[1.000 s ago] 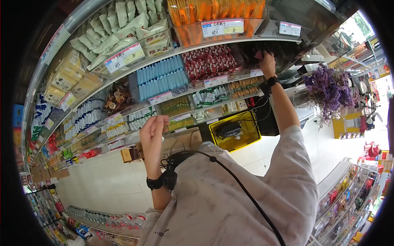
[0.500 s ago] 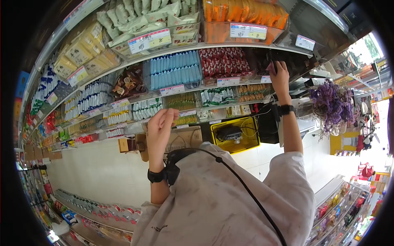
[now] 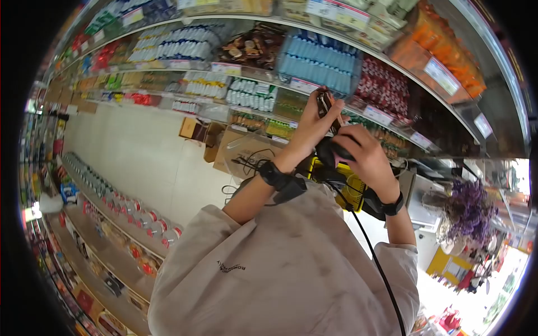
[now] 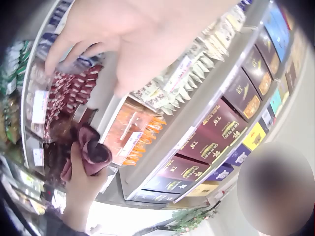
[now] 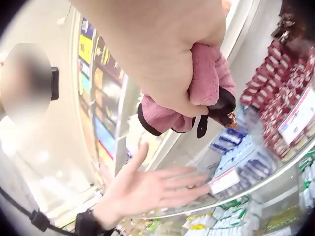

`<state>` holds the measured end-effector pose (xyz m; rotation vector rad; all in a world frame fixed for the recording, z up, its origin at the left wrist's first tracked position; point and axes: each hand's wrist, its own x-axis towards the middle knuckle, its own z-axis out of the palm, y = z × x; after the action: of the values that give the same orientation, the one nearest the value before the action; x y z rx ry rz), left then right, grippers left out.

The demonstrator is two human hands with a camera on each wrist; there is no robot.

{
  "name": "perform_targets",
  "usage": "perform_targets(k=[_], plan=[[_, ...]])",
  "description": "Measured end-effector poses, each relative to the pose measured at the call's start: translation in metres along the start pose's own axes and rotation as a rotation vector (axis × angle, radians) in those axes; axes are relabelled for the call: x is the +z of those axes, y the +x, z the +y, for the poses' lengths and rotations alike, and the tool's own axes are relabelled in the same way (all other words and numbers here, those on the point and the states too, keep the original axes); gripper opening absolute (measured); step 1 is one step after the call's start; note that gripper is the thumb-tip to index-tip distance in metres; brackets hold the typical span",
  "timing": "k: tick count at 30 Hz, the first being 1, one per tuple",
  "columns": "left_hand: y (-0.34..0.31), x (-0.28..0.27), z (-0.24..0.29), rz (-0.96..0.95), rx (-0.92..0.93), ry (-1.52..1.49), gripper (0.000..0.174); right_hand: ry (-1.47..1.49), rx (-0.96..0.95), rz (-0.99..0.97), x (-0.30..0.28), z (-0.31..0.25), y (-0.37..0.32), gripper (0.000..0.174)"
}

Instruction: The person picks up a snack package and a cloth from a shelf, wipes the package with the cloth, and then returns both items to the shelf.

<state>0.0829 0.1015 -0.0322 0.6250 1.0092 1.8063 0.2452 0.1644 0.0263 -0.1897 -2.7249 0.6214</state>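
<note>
My right hand (image 3: 367,159) grips a soft pink cloth (image 5: 206,73) with black trim, in front of the snack shelves. A shiny brown packet (image 5: 232,120) pokes out past the cloth's dark edge. In the right wrist view my left hand (image 5: 147,191) reaches in below it, palm showing and fingers straight. The left wrist view also shows those fingers spread, with the bunched cloth some way beyond them. From the head view the hands are close together, and the brown packet overlaps the left hand between thumb and fingers.
Bins of blue packets (image 3: 319,61), dark red packets (image 3: 384,87) and orange packets (image 3: 443,53) line the shelves ahead. Below the hands stands a yellow basket (image 3: 354,190) beside a cardboard box (image 3: 235,148). Purple dried flowers (image 3: 471,210) are at the right. A black cable (image 3: 372,252) crosses the shirt.
My right hand has come back from the dark bin at the shelf's right end. The left hand has moved across to meet it. The head view has turned.
</note>
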Motion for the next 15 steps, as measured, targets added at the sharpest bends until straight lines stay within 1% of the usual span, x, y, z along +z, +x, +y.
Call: perform_targets(k=[3, 4, 5, 7, 9, 11, 12, 13, 14, 15], plan=[[-0.01, -0.008, 0.014, 0.158, 0.057, -0.124, 0.032, 0.293, 0.069, 0.063, 0.006, -0.007, 0.016, 0.051], [-0.011, -0.015, 0.015, 0.166, 0.148, -0.061, 0.031, 0.38, 0.152, 0.221, 0.014, 0.001, 0.016, 0.055], [-0.012, -0.021, 0.021, 0.18, 0.112, -0.063, 0.034, 0.414, 0.196, 0.346, 0.009, 0.005, 0.022, 0.053], [-0.017, -0.03, 0.033, 0.204, 0.036, -0.072, 0.041, 0.42, 0.395, 0.641, 0.007, 0.005, 0.039, 0.049], [-0.019, -0.037, 0.035, 0.216, -0.059, -0.127, 0.043, 0.36, 0.386, 0.639, 0.011, 0.004, 0.058, 0.047], [-0.023, -0.039, 0.038, 0.183, -0.133, -0.216, 0.043, 0.122, 0.199, 0.604, 0.015, -0.008, 0.081, 0.042], [-0.025, -0.028, 0.041, 0.309, -0.108, -0.216, 0.043, 0.198, 0.153, 0.463, 0.023, -0.021, 0.087, 0.04], [-0.026, -0.035, 0.034, 0.252, -0.042, -0.121, 0.044, 0.27, 0.107, 0.323, 0.031, -0.031, 0.092, 0.038], [-0.028, -0.049, 0.021, 0.192, 0.027, -0.024, 0.045, 0.201, 0.019, 0.353, 0.037, -0.033, 0.094, 0.037], [-0.029, -0.053, 0.024, 0.169, 0.031, 0.063, 0.047, 0.13, -0.071, 0.382, 0.046, -0.032, 0.096, 0.036]])
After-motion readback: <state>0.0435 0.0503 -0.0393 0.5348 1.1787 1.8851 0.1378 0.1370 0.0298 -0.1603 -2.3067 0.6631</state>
